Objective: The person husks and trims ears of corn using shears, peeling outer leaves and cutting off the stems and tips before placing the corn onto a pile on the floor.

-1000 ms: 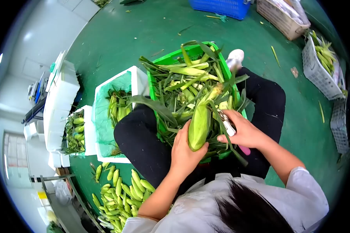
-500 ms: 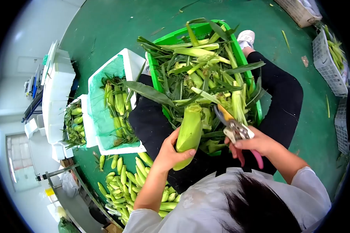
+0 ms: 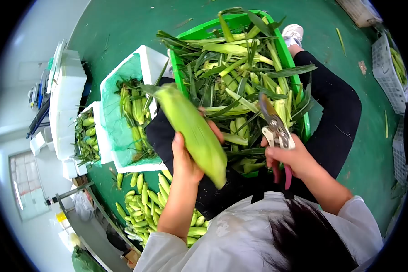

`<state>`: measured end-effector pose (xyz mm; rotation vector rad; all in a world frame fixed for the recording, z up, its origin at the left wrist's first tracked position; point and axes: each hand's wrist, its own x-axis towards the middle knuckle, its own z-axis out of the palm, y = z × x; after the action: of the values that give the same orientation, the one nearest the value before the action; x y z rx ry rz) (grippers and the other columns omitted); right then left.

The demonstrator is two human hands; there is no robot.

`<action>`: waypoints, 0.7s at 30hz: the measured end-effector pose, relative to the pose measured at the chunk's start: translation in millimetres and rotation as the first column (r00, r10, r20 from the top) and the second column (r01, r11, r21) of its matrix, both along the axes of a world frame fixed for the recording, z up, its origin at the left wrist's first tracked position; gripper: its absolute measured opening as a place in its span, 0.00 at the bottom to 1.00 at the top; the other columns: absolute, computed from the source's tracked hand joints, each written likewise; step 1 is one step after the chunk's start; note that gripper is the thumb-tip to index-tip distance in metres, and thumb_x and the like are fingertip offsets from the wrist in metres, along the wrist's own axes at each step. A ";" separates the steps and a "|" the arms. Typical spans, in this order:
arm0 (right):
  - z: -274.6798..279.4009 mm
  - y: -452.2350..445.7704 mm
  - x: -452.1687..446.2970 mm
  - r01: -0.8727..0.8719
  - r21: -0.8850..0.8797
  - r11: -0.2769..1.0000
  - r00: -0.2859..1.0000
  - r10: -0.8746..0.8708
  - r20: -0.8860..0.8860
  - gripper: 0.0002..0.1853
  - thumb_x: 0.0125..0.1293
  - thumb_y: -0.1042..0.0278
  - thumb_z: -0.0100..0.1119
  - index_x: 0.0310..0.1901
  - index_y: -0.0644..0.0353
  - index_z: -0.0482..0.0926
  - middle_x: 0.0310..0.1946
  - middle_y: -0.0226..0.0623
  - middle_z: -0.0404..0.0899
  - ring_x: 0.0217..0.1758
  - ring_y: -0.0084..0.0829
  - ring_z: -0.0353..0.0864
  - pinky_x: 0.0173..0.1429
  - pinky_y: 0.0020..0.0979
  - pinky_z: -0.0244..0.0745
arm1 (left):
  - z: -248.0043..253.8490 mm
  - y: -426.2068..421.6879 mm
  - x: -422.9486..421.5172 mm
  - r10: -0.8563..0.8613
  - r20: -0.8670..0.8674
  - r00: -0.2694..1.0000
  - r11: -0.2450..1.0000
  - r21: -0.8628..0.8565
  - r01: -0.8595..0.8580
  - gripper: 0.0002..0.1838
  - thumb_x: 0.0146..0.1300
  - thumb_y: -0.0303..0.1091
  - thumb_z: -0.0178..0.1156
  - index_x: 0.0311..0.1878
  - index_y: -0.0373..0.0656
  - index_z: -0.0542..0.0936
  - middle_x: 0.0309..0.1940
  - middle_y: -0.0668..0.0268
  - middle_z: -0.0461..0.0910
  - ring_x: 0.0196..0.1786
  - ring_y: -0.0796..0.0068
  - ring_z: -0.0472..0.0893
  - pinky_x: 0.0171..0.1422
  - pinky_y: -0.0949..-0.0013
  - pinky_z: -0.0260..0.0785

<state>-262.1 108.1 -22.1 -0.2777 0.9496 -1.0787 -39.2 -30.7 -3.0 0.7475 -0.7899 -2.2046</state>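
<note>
Item 1: corn ear (image 3: 196,136), green husk on, one, centre of the frame; tilted, upper end to the upper left, slightly blurred.
Item 2: left hand (image 3: 186,156), grip clamped around the corn ear, thumb on the near side, fingers showing past its right edge.
Item 3: right hand (image 3: 297,156), right of centre; I see its grip wrapped on the handles of item 4.
Item 4: pruning shears (image 3: 276,129), pink-handled, blades pointing up, apart from the ear; I cannot tell whether the blades meet.
Item 5: green crate (image 3: 286,52), upper centre, between the legs, heaped with husks and leaves (image 3: 235,68).
Item 6: white foam box (image 3: 154,63), left of centre, green-lined, leafy ears (image 3: 133,106) inside.
Item 7: pile of ears (image 3: 143,208), lower left, on the green floor (image 3: 131,22).
Item 8: white basket (image 3: 385,68), upper right, leafy produce inside.
</note>
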 end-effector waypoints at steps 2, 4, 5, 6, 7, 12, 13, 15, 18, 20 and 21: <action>-8.3 13.4 14.5 -0.032 -0.156 0.987 0.994 0.015 -0.109 0.29 0.60 0.67 0.67 0.62 0.61 0.67 0.42 0.33 0.77 0.39 0.23 0.78 0.42 0.26 0.75 | -3.2 -6.1 -3.4 0.320 -0.017 0.947 0.945 -0.069 -0.320 0.37 0.64 0.58 0.60 0.67 0.41 0.65 0.58 0.59 0.74 0.62 0.59 0.74 0.69 0.47 0.65; -10.3 20.8 23.6 -0.182 -0.149 0.972 0.813 0.064 -0.579 0.37 0.55 0.64 0.71 0.64 0.63 0.65 0.50 0.40 0.75 0.51 0.35 0.77 0.55 0.33 0.73 | 0.0 -11.6 -6.2 0.504 -0.005 0.864 0.860 -0.088 -0.502 0.36 0.65 0.55 0.62 0.67 0.42 0.64 0.63 0.56 0.71 0.69 0.56 0.69 0.74 0.43 0.59; -8.0 21.7 27.9 -0.211 -0.124 0.970 0.639 0.040 -0.768 0.39 0.53 0.63 0.72 0.64 0.63 0.64 0.53 0.44 0.73 0.53 0.41 0.77 0.58 0.36 0.73 | 1.3 -11.1 -9.8 0.540 -0.004 0.842 0.840 -0.063 -0.539 0.36 0.65 0.55 0.61 0.68 0.42 0.64 0.64 0.55 0.70 0.69 0.56 0.69 0.74 0.43 0.59; -11.5 22.5 31.8 -0.215 -0.116 0.970 0.538 0.018 -0.843 0.42 0.50 0.62 0.73 0.65 0.64 0.63 0.56 0.51 0.70 0.59 0.52 0.72 0.65 0.40 0.68 | 0.9 -9.0 -15.4 0.573 -0.004 0.819 0.819 -0.035 -0.573 0.36 0.66 0.55 0.61 0.68 0.41 0.63 0.64 0.53 0.70 0.69 0.55 0.69 0.75 0.44 0.60; -12.7 21.6 34.5 -0.235 -0.114 0.965 0.460 0.007 -0.888 0.42 0.50 0.60 0.73 0.65 0.65 0.62 0.58 0.52 0.68 0.61 0.53 0.69 0.66 0.43 0.66 | -0.4 -6.0 -21.7 0.604 -0.003 0.797 0.797 -0.005 -0.604 0.36 0.66 0.55 0.60 0.68 0.41 0.63 0.65 0.52 0.70 0.69 0.55 0.68 0.75 0.45 0.60; -16.2 -6.7 45.5 -0.146 -0.366 0.919 0.214 -0.332 -0.919 0.44 0.47 0.61 0.74 0.64 0.67 0.62 0.56 0.54 0.68 0.59 0.55 0.68 0.64 0.46 0.64 | -19.9 40.6 -46.0 0.523 0.098 0.847 0.827 0.181 -0.532 0.33 0.67 0.58 0.58 0.61 0.38 0.70 0.60 0.56 0.74 0.63 0.59 0.73 0.70 0.53 0.66; -16.4 -11.3 45.0 -0.155 -0.435 0.887 0.151 -0.414 -0.898 0.44 0.47 0.62 0.74 0.63 0.68 0.62 0.56 0.54 0.68 0.59 0.56 0.68 0.65 0.46 0.63 | -20.2 41.6 -47.8 0.545 0.128 0.828 0.801 0.212 -0.560 0.33 0.66 0.59 0.58 0.61 0.39 0.70 0.59 0.56 0.74 0.63 0.59 0.74 0.69 0.53 0.67; -16.8 -13.8 41.8 -0.135 -0.440 0.888 0.203 -0.410 -0.889 0.38 0.45 0.63 0.75 0.58 0.65 0.69 0.44 0.50 0.75 0.47 0.51 0.76 0.54 0.42 0.72 | -20.5 42.1 -48.7 0.596 0.195 0.779 0.732 0.267 -0.627 0.34 0.65 0.61 0.58 0.60 0.40 0.71 0.58 0.57 0.75 0.61 0.59 0.75 0.67 0.53 0.68; -20.9 0.6 35.3 -0.136 -0.282 0.950 0.527 -0.172 -0.832 0.24 0.50 0.65 0.74 0.47 0.61 0.75 0.27 0.39 0.79 0.27 0.35 0.81 0.32 0.30 0.75 | -20.1 29.3 -37.3 0.577 0.244 0.779 0.750 0.220 -0.624 0.35 0.65 0.64 0.57 0.59 0.41 0.71 0.55 0.57 0.77 0.59 0.59 0.77 0.66 0.55 0.70; -8.7 21.3 21.8 -0.251 -0.058 0.966 0.930 0.224 -0.293 0.16 0.58 0.71 0.68 0.46 0.63 0.75 0.26 0.33 0.79 0.27 0.23 0.81 0.30 0.24 0.74 | -25.2 7.6 -17.7 0.522 0.353 0.777 0.733 0.281 -0.620 0.36 0.67 0.66 0.52 0.60 0.40 0.71 0.54 0.57 0.78 0.56 0.59 0.78 0.65 0.56 0.70; -7.5 28.4 18.6 -0.241 -0.095 0.966 0.970 0.242 0.001 0.14 0.59 0.73 0.66 0.45 0.63 0.75 0.26 0.31 0.78 0.26 0.21 0.80 0.30 0.23 0.74 | -23.3 1.4 -9.3 0.465 0.276 0.841 0.772 0.338 -0.538 0.36 0.68 0.66 0.49 0.61 0.41 0.70 0.53 0.57 0.78 0.55 0.58 0.79 0.64 0.55 0.71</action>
<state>-243.4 136.5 -29.6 -0.4526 0.8312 -0.9002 -48.6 -29.3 -26.2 1.2166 -0.1549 -1.8239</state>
